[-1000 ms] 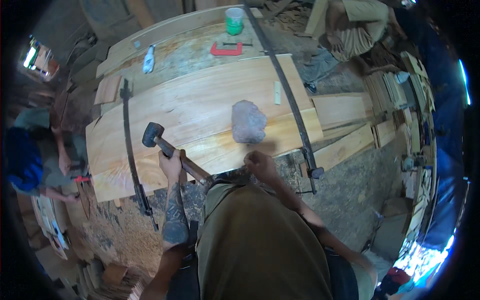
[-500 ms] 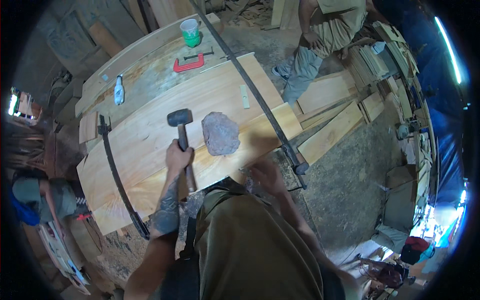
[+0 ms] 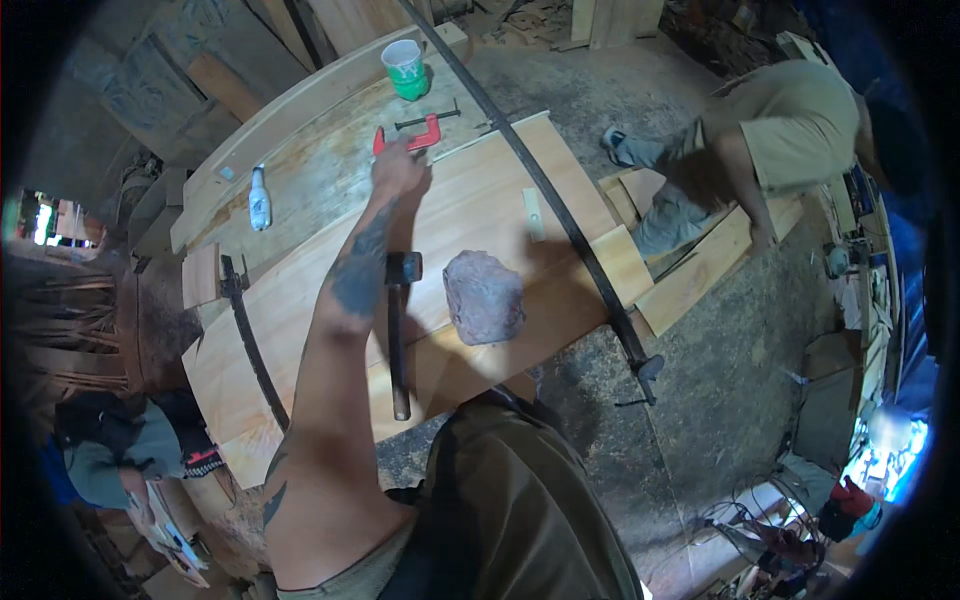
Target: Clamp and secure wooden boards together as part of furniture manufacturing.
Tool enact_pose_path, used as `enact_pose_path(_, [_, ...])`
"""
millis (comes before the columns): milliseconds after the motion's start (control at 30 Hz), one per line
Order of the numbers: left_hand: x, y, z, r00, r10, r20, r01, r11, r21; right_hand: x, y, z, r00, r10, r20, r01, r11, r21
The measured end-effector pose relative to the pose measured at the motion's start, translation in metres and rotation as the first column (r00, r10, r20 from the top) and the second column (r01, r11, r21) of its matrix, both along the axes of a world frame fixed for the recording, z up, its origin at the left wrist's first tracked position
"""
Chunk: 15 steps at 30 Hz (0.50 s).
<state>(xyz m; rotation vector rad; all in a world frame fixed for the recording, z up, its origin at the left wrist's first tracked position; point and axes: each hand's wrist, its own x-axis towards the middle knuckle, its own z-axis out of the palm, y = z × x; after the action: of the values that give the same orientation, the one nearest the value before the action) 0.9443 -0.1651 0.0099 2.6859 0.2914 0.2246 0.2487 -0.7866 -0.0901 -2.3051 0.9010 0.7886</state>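
My left hand (image 3: 400, 172) stretches across the boards to a red C-clamp (image 3: 430, 132), its fingers closed at the red frame and covering part of it. Under my forearm's right side, a dark-headed mallet (image 3: 399, 340) lies on the wooden panel (image 3: 320, 270), handle toward me. To the mallet's right rests a rough greyish-pink stone (image 3: 484, 298). Two long dark bar clamps, one at the right (image 3: 560, 205) and one at the left (image 3: 256, 345), span the panel. My right hand is out of view.
A green-and-white cup (image 3: 405, 70) and a small plastic bottle (image 3: 259, 200) stand on the far part of the table. A light strip (image 3: 534, 215) lies beside the right bar clamp. At the right a person (image 3: 780, 130) bends over planks (image 3: 705, 262) on the floor.
My left hand has let go of the mallet, which now lies on the panel, and has reached forward to the C-clamp. My right hand has left the view. The other person has bent down.
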Motion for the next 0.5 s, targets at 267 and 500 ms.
enact_pose_path(267, [0.115,0.015,-0.061,0.99,-0.01,0.141,-0.033,0.955,0.296,-0.051,0.042,0.049,0.979,-0.203,-0.016,0.203,0.979,-0.017])
enact_pose_path(500, [0.119,-0.005,-0.078,0.995,-0.029,-0.091,0.04,0.992,0.122,-0.058,0.071,0.066,0.957,-0.288,-0.036,0.289,0.957,0.038])
